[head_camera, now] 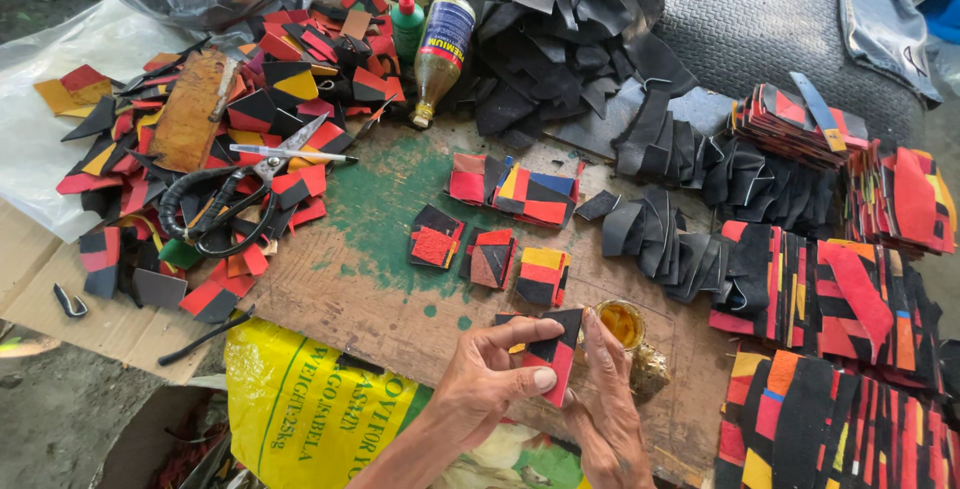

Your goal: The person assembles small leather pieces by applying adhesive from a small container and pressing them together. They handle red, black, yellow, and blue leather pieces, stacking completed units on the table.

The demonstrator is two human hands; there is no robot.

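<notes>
Both hands work at the bottom edge of the view, just above a yellow printed sack that hangs below the board. Left hand pinches a small patchwork piece of black, red and yellow material, with the thumb pressed on its lower red corner and the forefinger curled over its top edge, so the grip is closed on it. Right hand lies against the piece's right side, its fingers straight and pointing up along the edge; whether it truly grips the piece cannot be told. Just beside those fingers stands a small open tin of amber glue. All of this rests on a worn wooden board stained green. Three more small patchwork squares lie in a row near the middle of the board, and a longer stitched strip lies above them. Black-handled scissors sit on a heap of red, black and yellow offcuts at the left. A glue bottle and a green squeeze bottle lean by a pile of black scraps. Stacks of finished striped pieces fill the right side.
</notes>
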